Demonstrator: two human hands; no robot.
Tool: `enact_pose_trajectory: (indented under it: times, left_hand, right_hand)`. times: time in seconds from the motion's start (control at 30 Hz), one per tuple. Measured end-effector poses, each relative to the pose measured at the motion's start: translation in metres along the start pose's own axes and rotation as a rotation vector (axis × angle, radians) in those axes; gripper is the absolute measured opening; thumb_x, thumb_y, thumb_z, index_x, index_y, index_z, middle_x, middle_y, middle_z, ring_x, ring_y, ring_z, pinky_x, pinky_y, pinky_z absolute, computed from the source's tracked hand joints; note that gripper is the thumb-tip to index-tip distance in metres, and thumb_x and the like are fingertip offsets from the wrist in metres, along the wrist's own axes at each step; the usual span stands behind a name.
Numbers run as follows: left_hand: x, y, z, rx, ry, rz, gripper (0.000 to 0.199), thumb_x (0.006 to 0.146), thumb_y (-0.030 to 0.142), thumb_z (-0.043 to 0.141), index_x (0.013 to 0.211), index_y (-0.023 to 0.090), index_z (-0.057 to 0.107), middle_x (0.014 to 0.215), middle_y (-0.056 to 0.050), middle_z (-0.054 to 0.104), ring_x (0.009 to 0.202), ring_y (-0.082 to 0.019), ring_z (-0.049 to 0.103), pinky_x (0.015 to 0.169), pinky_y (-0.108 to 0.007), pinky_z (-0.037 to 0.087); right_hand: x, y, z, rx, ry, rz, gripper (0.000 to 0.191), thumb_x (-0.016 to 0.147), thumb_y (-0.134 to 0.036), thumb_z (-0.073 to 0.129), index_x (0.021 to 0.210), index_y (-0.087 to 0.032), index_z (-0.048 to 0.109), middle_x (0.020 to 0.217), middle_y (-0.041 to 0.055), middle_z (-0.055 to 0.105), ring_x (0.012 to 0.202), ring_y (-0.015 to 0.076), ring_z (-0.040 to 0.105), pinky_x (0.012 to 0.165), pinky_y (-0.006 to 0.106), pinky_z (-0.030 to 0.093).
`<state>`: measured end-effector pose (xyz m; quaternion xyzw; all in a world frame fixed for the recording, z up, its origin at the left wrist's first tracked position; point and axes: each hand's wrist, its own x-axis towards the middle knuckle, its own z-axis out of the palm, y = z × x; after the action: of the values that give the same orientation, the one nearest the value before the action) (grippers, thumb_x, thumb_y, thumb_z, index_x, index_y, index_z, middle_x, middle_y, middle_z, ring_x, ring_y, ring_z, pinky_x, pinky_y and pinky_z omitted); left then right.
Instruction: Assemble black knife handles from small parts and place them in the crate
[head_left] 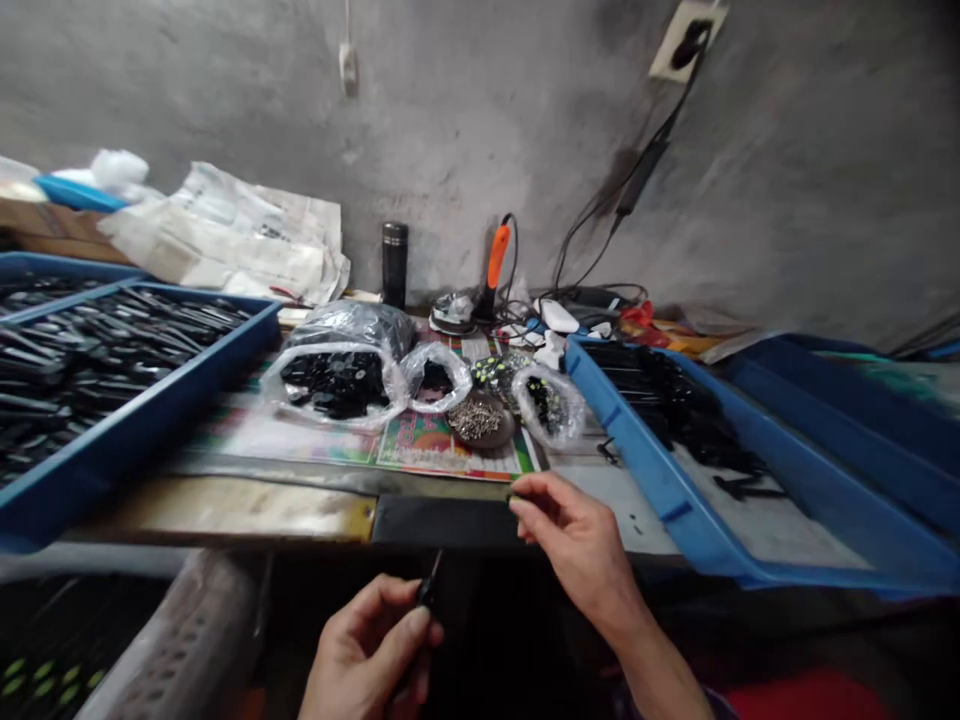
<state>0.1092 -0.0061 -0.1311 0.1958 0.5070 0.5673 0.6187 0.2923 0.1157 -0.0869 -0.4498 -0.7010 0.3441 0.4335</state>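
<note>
My left hand (371, 645) is below the table's front edge, thumb and fingers closed on a small black part (426, 594) with a thin metal pin rising from it. Over the table edge, my right hand (577, 540) pinches a tiny dark piece (511, 497), mostly hidden by the fingertips. Beyond the hands, a dish (501, 436) holds a heap of small metal screws (474, 416). Around it stand open plastic bags: a large one (271, 388) with black parts, a smaller one (459, 372), and one on the right (576, 405) with black and yellow-green pieces.
A blue tray (217, 350) full of long black parts stands left. Another blue tray (645, 465) on the right holds black parts. Behind are a black flask (394, 262), an orange-handled tool (497, 258) and cables (611, 230). A perforated, plastic-wrapped item (169, 640) is lower left.
</note>
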Motion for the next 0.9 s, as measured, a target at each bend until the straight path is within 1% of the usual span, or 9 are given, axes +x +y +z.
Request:
enact_pose_trajectory:
  times: [0.07,0.13,0.23,0.37,0.57,0.7,0.8,0.9]
  left_hand:
    - [-0.003,0.001,0.001,-0.028,-0.013,-0.007,0.050,0.059,0.051,0.088,0.083,0.016,0.063,0.065,-0.002,0.068,0.037,-0.005,0.046,0.034,-0.014,0.028]
    - [-0.005,0.001,0.002,-0.040,-0.043,-0.012,0.048,0.062,0.050,0.087,0.084,0.016,0.062,0.066,-0.002,0.068,0.038,-0.005,0.046,0.034,-0.014,0.029]
    - [-0.010,0.000,0.003,-0.044,-0.085,-0.007,0.043,0.067,0.047,0.085,0.085,0.015,0.063,0.067,-0.001,0.066,0.040,-0.004,0.046,0.035,-0.014,0.030]
    - [-0.015,0.001,0.005,-0.072,-0.113,0.012,0.043,0.067,0.046,0.085,0.084,0.014,0.063,0.065,0.000,0.064,0.039,-0.004,0.044,0.035,-0.013,0.029]
    - [-0.017,0.001,0.008,-0.090,-0.127,0.018,0.042,0.067,0.046,0.085,0.084,0.014,0.063,0.062,0.000,0.062,0.039,-0.003,0.042,0.035,-0.013,0.027]
    - [-0.017,0.000,0.008,-0.105,-0.131,0.015,0.042,0.068,0.045,0.085,0.085,0.014,0.062,0.060,0.001,0.061,0.039,-0.003,0.042,0.036,-0.013,0.027]
    - [-0.019,-0.001,0.007,-0.098,-0.134,0.015,0.041,0.070,0.046,0.083,0.085,0.014,0.062,0.060,0.001,0.061,0.040,-0.003,0.041,0.036,-0.013,0.027]
    - [-0.020,0.000,0.007,-0.080,-0.144,0.021,0.041,0.071,0.047,0.082,0.085,0.014,0.062,0.055,0.003,0.057,0.039,-0.003,0.040,0.037,-0.013,0.027]
  right_hand:
    - [-0.025,-0.014,0.013,0.116,-0.104,0.054,0.012,0.084,-0.028,0.063,0.084,-0.016,0.065,0.071,0.0004,0.059,0.053,0.0102,0.054,0.052,0.021,0.047]
    - [-0.043,-0.022,0.025,0.237,-0.198,0.131,0.010,0.084,-0.026,0.063,0.081,-0.016,0.064,0.068,-0.0015,0.056,0.052,0.0086,0.052,0.050,0.019,0.045]
    - [-0.060,-0.028,0.038,0.397,-0.266,0.209,0.010,0.084,-0.025,0.065,0.079,-0.016,0.062,0.069,-0.0024,0.054,0.050,0.0064,0.050,0.048,0.017,0.042]
    - [-0.068,-0.029,0.048,0.497,-0.266,0.198,0.013,0.084,-0.025,0.067,0.077,-0.015,0.063,0.076,-0.0010,0.055,0.052,0.0057,0.050,0.046,0.016,0.041]
    - [-0.070,-0.026,0.052,0.502,-0.250,0.181,0.010,0.084,-0.025,0.069,0.080,-0.016,0.067,0.080,0.0001,0.055,0.058,0.0078,0.056,0.048,0.016,0.045]
    - [-0.072,-0.025,0.053,0.512,-0.247,0.192,0.011,0.083,-0.026,0.070,0.080,-0.016,0.066,0.077,-0.0008,0.056,0.056,0.0066,0.053,0.047,0.015,0.043]
    - [-0.073,-0.024,0.054,0.529,-0.246,0.224,0.014,0.083,-0.028,0.072,0.081,-0.017,0.063,0.071,-0.0017,0.057,0.056,0.0076,0.053,0.048,0.015,0.043]
    - [-0.074,-0.023,0.054,0.540,-0.253,0.244,0.017,0.082,-0.029,0.073,0.078,-0.016,0.061,0.068,-0.0018,0.057,0.055,0.0080,0.052,0.048,0.015,0.043]
